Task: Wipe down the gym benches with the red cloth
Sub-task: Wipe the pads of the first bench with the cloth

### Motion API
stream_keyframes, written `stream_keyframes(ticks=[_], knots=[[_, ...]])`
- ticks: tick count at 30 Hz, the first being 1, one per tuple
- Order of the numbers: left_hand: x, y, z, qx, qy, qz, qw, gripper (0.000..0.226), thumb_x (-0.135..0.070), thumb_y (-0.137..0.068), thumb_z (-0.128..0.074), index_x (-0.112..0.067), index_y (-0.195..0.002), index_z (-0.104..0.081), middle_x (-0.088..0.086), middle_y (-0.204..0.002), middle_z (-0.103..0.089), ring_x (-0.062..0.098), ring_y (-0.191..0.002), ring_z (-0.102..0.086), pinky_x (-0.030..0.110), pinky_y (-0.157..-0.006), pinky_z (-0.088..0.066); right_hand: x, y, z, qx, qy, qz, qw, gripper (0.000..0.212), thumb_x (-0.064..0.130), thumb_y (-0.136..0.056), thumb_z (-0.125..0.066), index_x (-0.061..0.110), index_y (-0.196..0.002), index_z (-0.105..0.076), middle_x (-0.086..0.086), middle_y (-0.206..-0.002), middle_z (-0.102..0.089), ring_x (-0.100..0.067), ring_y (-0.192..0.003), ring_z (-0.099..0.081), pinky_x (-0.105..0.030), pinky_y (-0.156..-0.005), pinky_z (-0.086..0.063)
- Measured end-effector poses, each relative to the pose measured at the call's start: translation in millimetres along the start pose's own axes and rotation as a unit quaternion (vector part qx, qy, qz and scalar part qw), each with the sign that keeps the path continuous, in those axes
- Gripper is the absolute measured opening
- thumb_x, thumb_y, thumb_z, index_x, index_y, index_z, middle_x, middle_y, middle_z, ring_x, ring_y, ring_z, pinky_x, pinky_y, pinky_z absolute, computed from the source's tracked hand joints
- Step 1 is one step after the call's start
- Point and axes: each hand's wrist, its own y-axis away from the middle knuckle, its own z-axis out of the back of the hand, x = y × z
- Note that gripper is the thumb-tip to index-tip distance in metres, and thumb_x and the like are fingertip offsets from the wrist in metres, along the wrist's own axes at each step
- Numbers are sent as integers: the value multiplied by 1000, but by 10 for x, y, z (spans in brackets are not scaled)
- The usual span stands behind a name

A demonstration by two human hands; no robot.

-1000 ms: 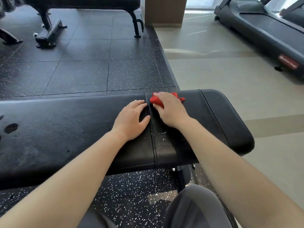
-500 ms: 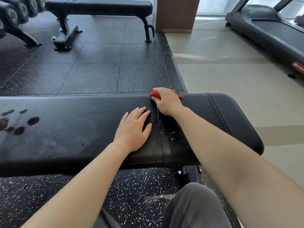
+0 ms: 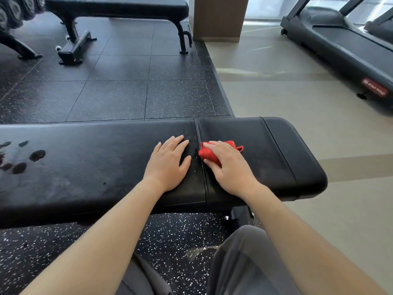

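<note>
- Cloth first: my right hand holds the bunched red cloth on the black padded bench, beside the seam near its right end.
- Fingers curl over the wad; it looks soft and light, best gripped whole.
- My left hand lies flat, fingers apart, left of the seam.

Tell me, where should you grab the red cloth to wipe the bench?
Grab the thick bunched middle of the red cloth, coming down from above, as the right hand does. It lies wadded on the bench pad, so only its top is free. The thin loose threads at its right end would probably slip.
</note>
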Motion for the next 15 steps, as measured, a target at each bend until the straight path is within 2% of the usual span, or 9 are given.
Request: stream_keyframes(ticks=[6,9,15], knots=[[5,39,-3,-12,20,5,1000,49,-34,-96,-41,-22,-143,-36,-5,-153,-28,14,-143,-18,34,-116,-8,0,-388,40,23,-8,-51,998,42,23,-92,-56,12,-131,-51,-8,-137,-50,-24,-130,-41,-33,-111,-24],[6,49,-6,-21,22,2,1000,48,-33,-95,-43,-21,-142,-39,-4,-152,-31,15,-143,-21,35,-116,-11,41,-146,66,33,-4,-24,999,44,24,-92,-56,13,-134,-49,-7,-139,-48,-22,-132,-38,-30,-113,-20],[-6,36,-19,-30,22,4,999,47,-31,-94,-46,-19,-140,-42,-3,-150,-34,16,-142,-24,37,-116,-14,92,555,87,20,-14,1,1000,48,33,-87,-51,20,-133,-51,1,-139,-49,-19,-134,-38,-38,-114,-24]])
